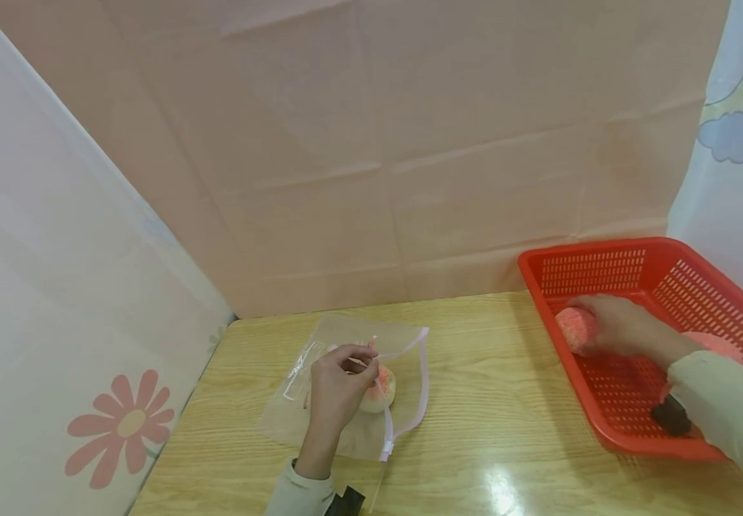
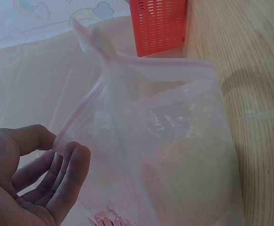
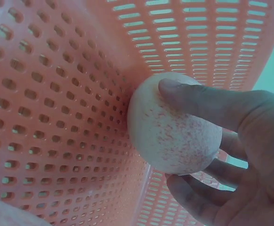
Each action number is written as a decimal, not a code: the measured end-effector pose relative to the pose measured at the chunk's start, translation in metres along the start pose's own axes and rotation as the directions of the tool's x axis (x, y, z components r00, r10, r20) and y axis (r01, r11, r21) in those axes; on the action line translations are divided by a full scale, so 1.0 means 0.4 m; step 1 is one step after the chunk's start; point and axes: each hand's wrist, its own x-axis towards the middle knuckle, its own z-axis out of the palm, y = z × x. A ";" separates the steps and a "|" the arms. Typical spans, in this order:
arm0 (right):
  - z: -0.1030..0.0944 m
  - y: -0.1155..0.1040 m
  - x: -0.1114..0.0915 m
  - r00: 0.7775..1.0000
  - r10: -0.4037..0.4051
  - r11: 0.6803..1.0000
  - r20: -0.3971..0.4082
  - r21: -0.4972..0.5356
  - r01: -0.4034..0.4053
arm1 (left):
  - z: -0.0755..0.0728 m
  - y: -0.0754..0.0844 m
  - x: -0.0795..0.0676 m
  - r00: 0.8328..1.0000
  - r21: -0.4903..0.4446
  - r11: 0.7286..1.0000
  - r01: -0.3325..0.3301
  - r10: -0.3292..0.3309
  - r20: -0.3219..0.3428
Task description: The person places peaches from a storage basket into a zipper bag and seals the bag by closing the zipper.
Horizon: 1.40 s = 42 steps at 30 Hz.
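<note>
Head view: clear bag (image 1: 361, 436) opens rightward; left hand (image 1: 337, 387) pinches it; right hand (image 1: 625, 327), angled left, grips speckled ball (image 1: 573, 331).

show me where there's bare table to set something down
The widest bare table is between the bag and the red basket; a smaller patch lies between the bag and the flowered sheet. Crowded: the basket, where the right hand grips a pink ball, and the bag, whose edge the left hand pinches.

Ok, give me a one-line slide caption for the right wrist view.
The right hand's grip on a pale, pink-speckled ball inside a red basket with perforated walls.
</note>
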 end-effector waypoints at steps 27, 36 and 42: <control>-0.035 -0.045 -0.012 0.986 -0.012 0.999 -0.169 -0.040 0.005 | 0.002 -0.005 -0.002 1.000 0.004 1.000 0.005 -0.005 0.000; -0.037 -0.047 -0.006 0.986 -0.012 0.999 -0.164 -0.053 0.003 | 0.005 -0.004 0.002 1.000 0.017 1.000 0.008 -0.008 -0.002; -0.041 -0.057 -0.007 0.983 -0.023 0.998 -0.182 -0.063 0.012 | 0.006 -0.005 0.002 1.000 0.031 1.000 0.007 -0.007 -0.004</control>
